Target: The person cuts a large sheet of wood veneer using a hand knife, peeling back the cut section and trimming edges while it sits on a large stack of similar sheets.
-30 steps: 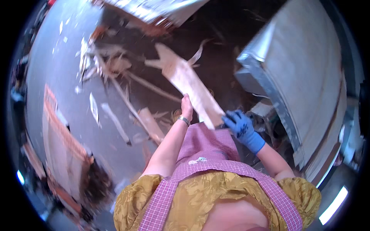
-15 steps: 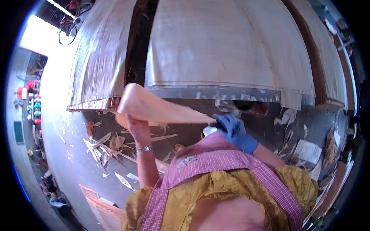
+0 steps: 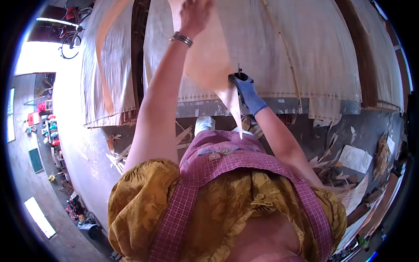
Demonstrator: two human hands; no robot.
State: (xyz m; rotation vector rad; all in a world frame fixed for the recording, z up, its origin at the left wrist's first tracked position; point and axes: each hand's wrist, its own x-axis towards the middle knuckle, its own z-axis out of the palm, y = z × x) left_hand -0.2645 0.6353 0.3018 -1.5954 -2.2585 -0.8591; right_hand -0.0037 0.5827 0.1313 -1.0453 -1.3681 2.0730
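My left hand (image 3: 196,17), bare, with a metal bracelet at the wrist, is stretched forward onto a pale peach veneer piece (image 3: 204,61); its bent fingertips are too foreshortened to show whether they grip. The piece lies across a large stack of pale veneer sheets (image 3: 257,48), its narrow pointed end hanging past the front edge. My right hand (image 3: 245,87), in a blue-and-black glove, is closed on a small dark tool (image 3: 239,70) with a thin metal tip, beside the piece's right edge.
Another stack (image 3: 111,52) stands left beyond a dark gap, another (image 3: 380,56) at right. A long thin strip (image 3: 286,52) lies on the middle stack. Scraps (image 3: 355,158) litter the floor (image 3: 87,166). A bicycle (image 3: 70,43) and assorted items stand far left.
The view has turned to face the stacks. My left hand has reached forward, and the veneer piece it carried now lies stretched over the middle stack. My right hand has moved forward.
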